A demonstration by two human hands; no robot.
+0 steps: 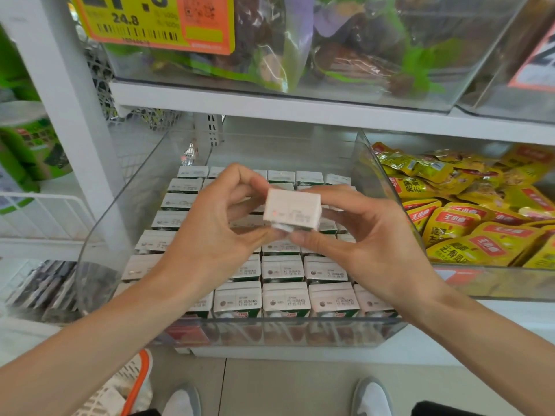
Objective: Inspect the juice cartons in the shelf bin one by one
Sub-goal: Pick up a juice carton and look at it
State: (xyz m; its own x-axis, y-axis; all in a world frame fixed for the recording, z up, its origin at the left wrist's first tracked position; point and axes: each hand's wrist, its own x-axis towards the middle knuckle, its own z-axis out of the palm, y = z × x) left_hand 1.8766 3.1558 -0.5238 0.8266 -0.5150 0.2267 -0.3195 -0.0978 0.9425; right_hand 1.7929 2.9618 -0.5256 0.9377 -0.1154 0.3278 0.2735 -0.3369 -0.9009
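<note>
A small white juice carton (292,209) is held up above the clear shelf bin (270,331), its printed top facing me. My left hand (216,232) grips it from the left, fingers curled over the top and thumb below. From the right, my right hand (354,235) pinches the same carton between thumb and fingers. Below, several rows of matching juice cartons (285,298) stand upright in the bin, with date print on their tops. My hands and forearms hide part of the middle rows.
A second clear bin (495,283) on the right holds yellow snack packets (468,217). The shelf above (270,103) carries clear bins of bagged goods and a yellow price tag (153,22). A white shelf post (69,115) stands left. A basket (126,385) and my shoes lie on the floor.
</note>
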